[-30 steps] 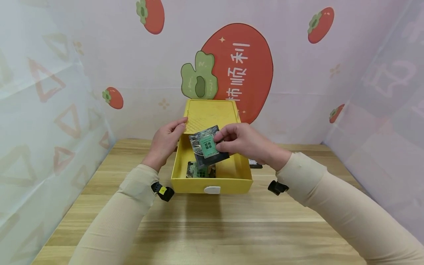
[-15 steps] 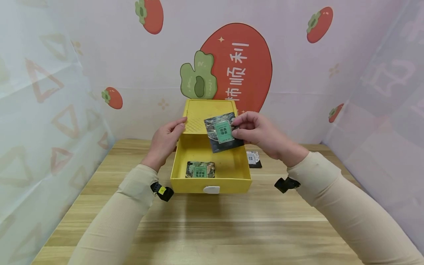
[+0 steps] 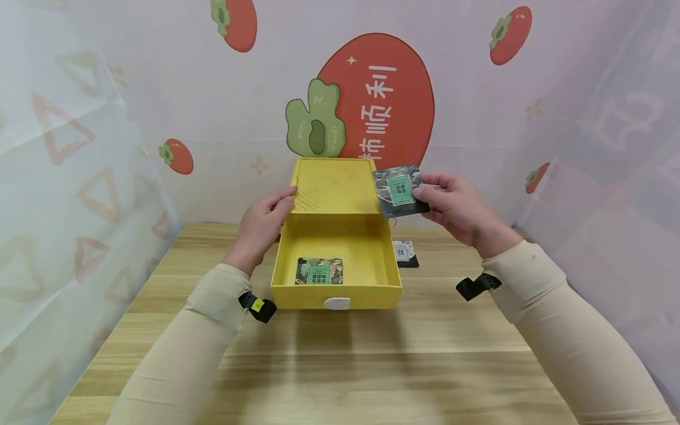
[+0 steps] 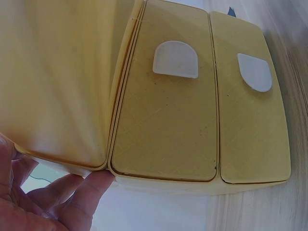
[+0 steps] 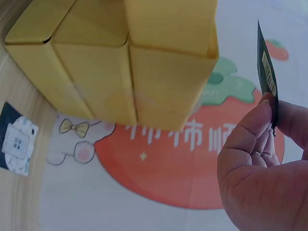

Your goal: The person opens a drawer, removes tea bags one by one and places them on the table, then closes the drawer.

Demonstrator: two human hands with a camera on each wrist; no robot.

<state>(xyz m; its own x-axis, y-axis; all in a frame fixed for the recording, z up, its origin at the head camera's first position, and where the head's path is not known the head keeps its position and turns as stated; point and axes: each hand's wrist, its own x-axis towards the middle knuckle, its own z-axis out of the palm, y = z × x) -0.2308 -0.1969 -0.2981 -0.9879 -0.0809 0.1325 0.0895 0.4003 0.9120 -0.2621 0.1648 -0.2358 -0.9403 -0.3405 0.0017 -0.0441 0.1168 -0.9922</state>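
Note:
In the head view, my right hand (image 3: pixel 459 209) pinches a dark tea sachet with a green label (image 3: pixel 397 190) between thumb and fingers, up beside the cabinet's right top edge. The right wrist view shows that tea sachet (image 5: pixel 267 72) edge-on. My left hand (image 3: pixel 261 227) touches the left side of a yellow drawer cabinet (image 3: pixel 337 183), fingers along its edge. The cabinet's top drawer (image 3: pixel 303 296) is pulled out, and a second tea sachet (image 3: pixel 319 271) lies in its front left part. Fingers (image 4: pixel 91 192) rest against the cabinet's side in the left wrist view.
On the wooden table (image 3: pixel 340 366), right of the cabinet, lies a black-and-white sachet (image 3: pixel 405 252). Two lower drawers (image 4: pixel 166 120) with white handles are closed. A printed cloth wall (image 3: pixel 228 118) stands close behind the cabinet.
My right hand has lifted the tea sachet up and rightward from over the open drawer to beside the cabinet top, uncovering the drawer's inside. My left hand stays at the cabinet's side.

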